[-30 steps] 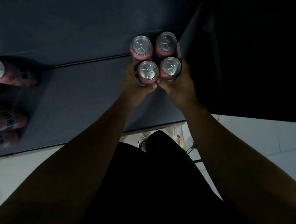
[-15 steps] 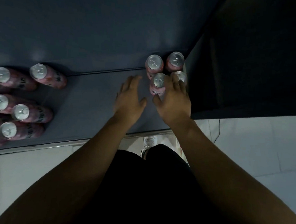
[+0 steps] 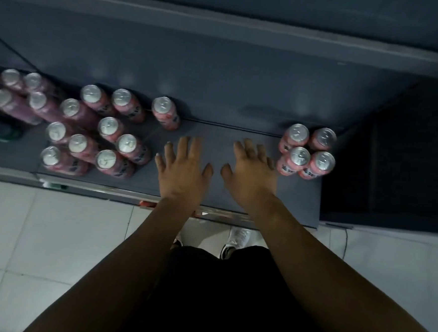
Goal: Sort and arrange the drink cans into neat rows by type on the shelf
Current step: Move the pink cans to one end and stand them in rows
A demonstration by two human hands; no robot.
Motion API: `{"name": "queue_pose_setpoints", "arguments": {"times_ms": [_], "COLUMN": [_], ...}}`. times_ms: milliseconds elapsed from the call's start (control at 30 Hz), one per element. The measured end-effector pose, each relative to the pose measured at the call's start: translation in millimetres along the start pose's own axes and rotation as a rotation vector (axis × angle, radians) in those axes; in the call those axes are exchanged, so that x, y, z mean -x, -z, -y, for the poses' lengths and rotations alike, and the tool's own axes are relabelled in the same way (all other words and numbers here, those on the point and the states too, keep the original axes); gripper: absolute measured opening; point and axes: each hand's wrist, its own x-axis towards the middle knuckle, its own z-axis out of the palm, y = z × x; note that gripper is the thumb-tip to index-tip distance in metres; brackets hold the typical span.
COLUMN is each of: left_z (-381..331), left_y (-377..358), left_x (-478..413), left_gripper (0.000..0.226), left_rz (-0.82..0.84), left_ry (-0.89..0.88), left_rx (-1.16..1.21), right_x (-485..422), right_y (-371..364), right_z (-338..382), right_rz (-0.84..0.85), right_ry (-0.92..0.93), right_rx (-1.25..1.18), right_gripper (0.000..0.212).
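Viewed from above. Held left hand (image 3: 181, 171) and right hand (image 3: 251, 176) flat over the shelf (image 3: 227, 145), fingers spread, grasping nothing. Found loose pink cans (image 3: 133, 148), upright, at 9 o'clock, nearest the left hand; found block of four (image 3: 300, 156) at 3 o'clock, just beside the right hand.

On my remote feed, no wording is legible. Dark characters run down the sides of the four pink cans (image 3: 307, 153) at the right end of the shelf (image 3: 220, 137) and of the cluster of pink cans (image 3: 114, 164) at its left. They are too blurred and dim to read. A red tag (image 3: 146, 203) and a green tag (image 3: 55, 186) on the front rail are equally unreadable.
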Motion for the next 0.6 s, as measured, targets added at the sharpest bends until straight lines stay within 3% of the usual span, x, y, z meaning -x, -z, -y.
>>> {"name": "queue_pose_setpoints", "arguments": {"times_ms": [367,600], "left_z": [149,221], "left_y": [35,38], "left_x": [22,22], "left_gripper": [0.061,0.058], "left_rz": [-0.003,0.014], "left_ry": [0.082,0.169], "left_rx": [-0.075,0.012], "right_x": [-6,-15], "right_y": [-31,-63], "right_z": [140,201], "right_rz": [0.034,0.079], "right_ry": [0.107,0.123], "right_rx": [0.023,-0.024], "right_gripper": [0.065,0.065]}}
